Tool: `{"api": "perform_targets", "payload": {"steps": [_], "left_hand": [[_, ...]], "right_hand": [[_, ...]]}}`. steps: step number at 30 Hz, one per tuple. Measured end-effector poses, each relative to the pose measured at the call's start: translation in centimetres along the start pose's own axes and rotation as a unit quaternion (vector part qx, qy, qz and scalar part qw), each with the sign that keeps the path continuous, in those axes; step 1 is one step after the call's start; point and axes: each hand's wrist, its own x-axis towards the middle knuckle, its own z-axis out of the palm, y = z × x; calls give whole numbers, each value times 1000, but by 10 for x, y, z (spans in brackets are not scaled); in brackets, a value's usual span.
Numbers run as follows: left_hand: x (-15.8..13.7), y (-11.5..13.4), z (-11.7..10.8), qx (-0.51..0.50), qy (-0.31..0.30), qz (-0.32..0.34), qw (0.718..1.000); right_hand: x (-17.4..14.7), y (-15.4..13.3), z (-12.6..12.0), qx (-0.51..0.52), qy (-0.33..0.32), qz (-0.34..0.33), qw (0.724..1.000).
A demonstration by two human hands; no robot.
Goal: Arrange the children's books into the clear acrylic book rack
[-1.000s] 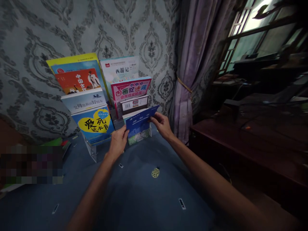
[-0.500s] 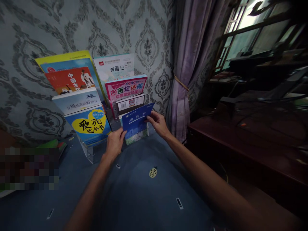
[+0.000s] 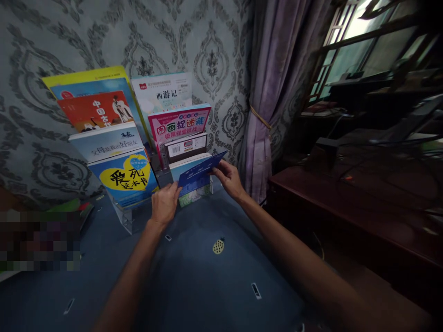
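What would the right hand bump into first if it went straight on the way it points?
The right hand would first push into the blue booklet, which it holds near the upper right corner. Beyond that, probably the pale-edged book behind, though depth is unclear here.

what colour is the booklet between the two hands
The booklet is mostly dark blue, shown best in the head view.
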Motion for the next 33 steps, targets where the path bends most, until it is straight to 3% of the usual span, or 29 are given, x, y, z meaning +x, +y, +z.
{"api": "perform_targets", "payload": {"steps": [13, 16, 26, 30, 33], "left_hand": [[-3, -12, 18, -49, -40, -15, 998], [-2, -13, 19, -37, -39, -6, 999], [-3, -8, 17, 18, -117, -29, 993], [-8, -7, 15, 19, -108, -20, 994], [-8, -6, 12, 4, -54, -26, 998]], "right_hand": [[-6, 14, 2, -18, -8, -3, 1000], [-7, 15, 3, -23, -2, -4, 1000], [-9, 31, -2, -19, -4, 6, 1000], [-9, 38, -4, -37, -6, 9, 999], [-10, 40, -4, -65, -15, 6, 998]]}}
